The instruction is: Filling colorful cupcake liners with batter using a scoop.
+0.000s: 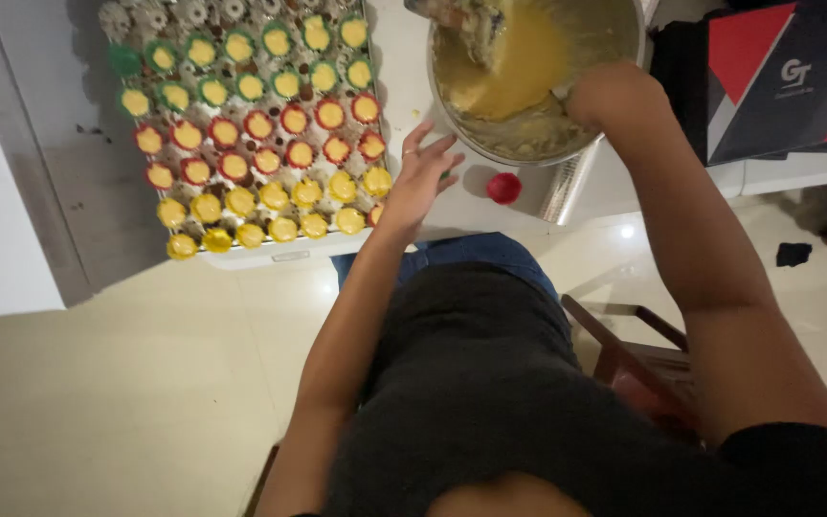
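right hand (610, 96) | on rim of batter bowl (490, 144) | grip unclear

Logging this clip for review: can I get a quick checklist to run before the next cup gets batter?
1. Batter left in the metal bowl: ok, plenty.
2. Right hand at the bowl rim: ok; what it grips, cannot tell.
3. Left hand free: ok, fingers spread, holding nothing.
4. Spare red cup on the table beside the bowl: ok.
5. Cups in the tray filled: yellow and red rows ok; top white row cannot tell.
6. Utensil in the batter: ok.
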